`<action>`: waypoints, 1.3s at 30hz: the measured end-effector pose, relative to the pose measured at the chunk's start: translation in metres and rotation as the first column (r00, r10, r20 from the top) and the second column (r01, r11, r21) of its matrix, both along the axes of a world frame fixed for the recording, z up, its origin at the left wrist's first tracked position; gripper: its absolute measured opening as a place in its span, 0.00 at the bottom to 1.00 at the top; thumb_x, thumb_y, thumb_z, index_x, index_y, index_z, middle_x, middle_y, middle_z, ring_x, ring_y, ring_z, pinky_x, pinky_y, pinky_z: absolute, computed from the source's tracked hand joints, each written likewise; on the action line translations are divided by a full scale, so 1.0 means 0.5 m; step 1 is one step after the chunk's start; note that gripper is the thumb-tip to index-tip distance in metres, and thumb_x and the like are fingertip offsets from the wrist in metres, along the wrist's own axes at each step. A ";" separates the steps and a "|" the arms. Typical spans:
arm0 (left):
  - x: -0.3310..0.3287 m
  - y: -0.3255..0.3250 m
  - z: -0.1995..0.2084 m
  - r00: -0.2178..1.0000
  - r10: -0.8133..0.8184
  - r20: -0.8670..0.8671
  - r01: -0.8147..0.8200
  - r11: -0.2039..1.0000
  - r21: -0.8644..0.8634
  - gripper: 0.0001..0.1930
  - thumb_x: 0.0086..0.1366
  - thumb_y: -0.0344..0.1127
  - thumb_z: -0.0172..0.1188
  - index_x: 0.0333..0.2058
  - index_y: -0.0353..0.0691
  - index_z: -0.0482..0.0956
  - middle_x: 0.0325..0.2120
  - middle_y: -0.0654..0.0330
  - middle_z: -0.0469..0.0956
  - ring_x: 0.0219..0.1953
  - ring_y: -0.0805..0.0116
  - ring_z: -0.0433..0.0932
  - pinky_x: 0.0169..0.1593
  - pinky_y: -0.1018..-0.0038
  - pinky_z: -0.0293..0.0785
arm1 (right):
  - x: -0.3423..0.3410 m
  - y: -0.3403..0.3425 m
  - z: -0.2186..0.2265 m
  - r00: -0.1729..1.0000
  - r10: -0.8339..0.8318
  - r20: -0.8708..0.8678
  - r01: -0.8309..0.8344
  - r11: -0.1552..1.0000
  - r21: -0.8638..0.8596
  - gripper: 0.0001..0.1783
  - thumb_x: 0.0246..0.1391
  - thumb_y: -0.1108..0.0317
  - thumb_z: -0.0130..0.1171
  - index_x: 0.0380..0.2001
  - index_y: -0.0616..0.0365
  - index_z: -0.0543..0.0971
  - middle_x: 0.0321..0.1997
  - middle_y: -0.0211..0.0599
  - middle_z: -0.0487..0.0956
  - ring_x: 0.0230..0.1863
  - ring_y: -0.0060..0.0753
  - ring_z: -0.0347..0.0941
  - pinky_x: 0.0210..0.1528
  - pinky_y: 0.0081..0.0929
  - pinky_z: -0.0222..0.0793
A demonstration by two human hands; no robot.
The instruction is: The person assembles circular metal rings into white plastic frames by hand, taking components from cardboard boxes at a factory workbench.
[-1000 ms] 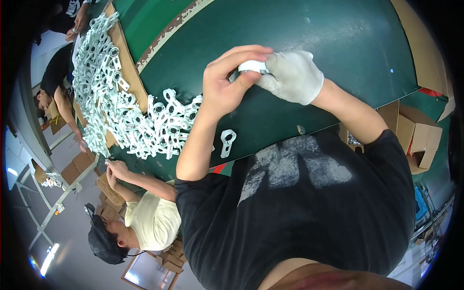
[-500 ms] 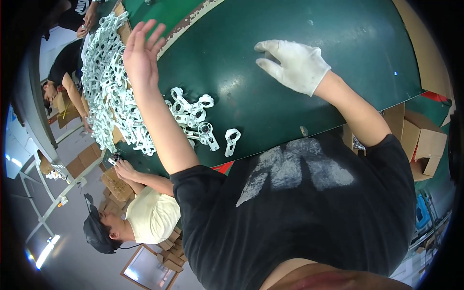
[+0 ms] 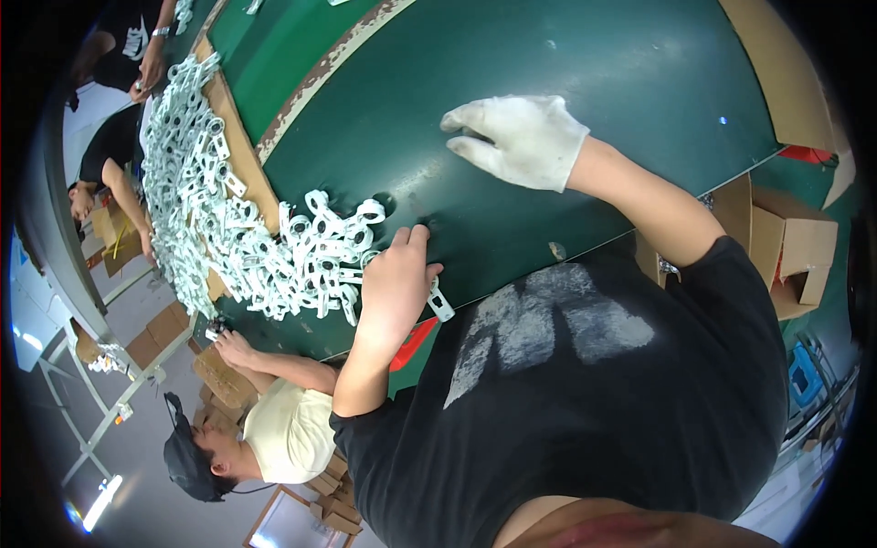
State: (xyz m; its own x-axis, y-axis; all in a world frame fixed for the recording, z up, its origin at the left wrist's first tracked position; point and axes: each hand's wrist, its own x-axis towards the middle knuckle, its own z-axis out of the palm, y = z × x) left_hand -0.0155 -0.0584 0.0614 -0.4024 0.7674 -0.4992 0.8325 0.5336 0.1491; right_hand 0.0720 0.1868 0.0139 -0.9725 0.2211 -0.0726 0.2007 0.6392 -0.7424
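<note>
My left hand [image 3: 395, 290] is bare and lies over a pale mint-green plastic part [image 3: 441, 303] near the table's front edge. Its fingers are bent and closed on that part, whose ring end is hidden under them; only the slotted handle end sticks out beside the thumb. Just left of the hand is a loose heap of similar pale parts [image 3: 320, 251] with round ring ends and dark centres. My right hand [image 3: 525, 142], in a white glove, hovers over the green table [image 3: 630, 91] with thumb and fingers apart, holding nothing.
A larger pile of pale parts [image 3: 183, 173] spreads leftward beside a cardboard strip [image 3: 239, 137]. A co-worker in a cream shirt [image 3: 288, 434] handles a small piece at far left; others work beyond. Cardboard boxes [image 3: 795, 247] stand at the right, and a worn raised edge [image 3: 320, 87] crosses the table.
My left hand has come down from above the pile to the single part near the edge, which has shifted slightly right. My right hand has moved a little left and nearer.
</note>
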 end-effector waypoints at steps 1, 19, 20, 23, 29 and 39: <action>-0.003 -0.001 -0.005 1.000 -0.003 0.008 0.003 1.000 0.029 0.22 0.56 0.33 0.72 0.47 0.38 0.74 0.39 0.52 0.79 0.35 0.48 0.84 0.36 0.58 0.82 | 0.000 0.000 0.001 1.000 -0.012 0.009 0.012 1.000 0.010 0.22 0.67 0.51 0.50 0.54 0.49 0.80 0.50 0.38 0.84 0.51 0.45 0.81 0.55 0.44 0.76; 0.062 -0.096 -0.012 0.984 0.177 -0.013 -0.176 0.981 0.082 0.15 0.62 0.43 0.68 0.42 0.44 0.78 0.33 0.57 0.82 0.31 0.49 0.84 0.33 0.57 0.79 | -0.032 0.181 -0.028 0.690 -0.458 -0.561 0.624 0.769 0.140 0.27 0.60 0.55 0.58 0.57 0.60 0.76 0.63 0.57 0.73 0.66 0.60 0.67 0.70 0.48 0.62; 0.059 -0.091 -0.016 0.977 0.200 0.073 -0.207 0.973 0.106 0.13 0.62 0.42 0.68 0.41 0.43 0.78 0.33 0.57 0.82 0.30 0.50 0.83 0.32 0.58 0.78 | -0.060 0.214 -0.052 0.689 -0.505 -0.519 0.677 0.704 0.214 0.28 0.60 0.55 0.58 0.58 0.62 0.75 0.62 0.57 0.73 0.66 0.61 0.67 0.71 0.49 0.61; 0.056 -0.079 -0.008 0.912 0.331 0.242 -0.380 0.903 0.200 0.11 0.64 0.41 0.67 0.38 0.41 0.79 0.26 0.58 0.79 0.25 0.57 0.79 0.30 0.64 0.74 | -0.093 0.262 -0.062 0.786 -0.529 -0.320 0.596 0.512 0.619 0.29 0.61 0.51 0.56 0.57 0.63 0.75 0.64 0.56 0.72 0.66 0.58 0.66 0.70 0.50 0.60; 0.042 -0.072 -0.053 0.662 0.409 0.628 -0.737 0.507 0.447 0.10 0.67 0.33 0.67 0.40 0.33 0.77 0.24 0.63 0.81 0.26 0.79 0.78 0.31 0.79 0.72 | -0.105 0.164 -0.084 0.853 -0.346 -0.390 0.517 0.666 0.538 0.22 0.60 0.56 0.56 0.52 0.59 0.79 0.61 0.56 0.76 0.60 0.58 0.72 0.62 0.45 0.69; -0.051 0.056 -0.180 0.627 0.246 0.739 -0.772 0.074 0.631 0.15 0.66 0.34 0.68 0.45 0.31 0.76 0.33 0.59 0.83 0.26 0.78 0.79 0.29 0.80 0.73 | -0.059 -0.004 -0.026 0.951 -0.120 -0.284 0.051 0.970 -0.237 0.29 0.64 0.54 0.56 0.62 0.60 0.75 0.58 0.46 0.81 0.60 0.44 0.78 0.65 0.33 0.69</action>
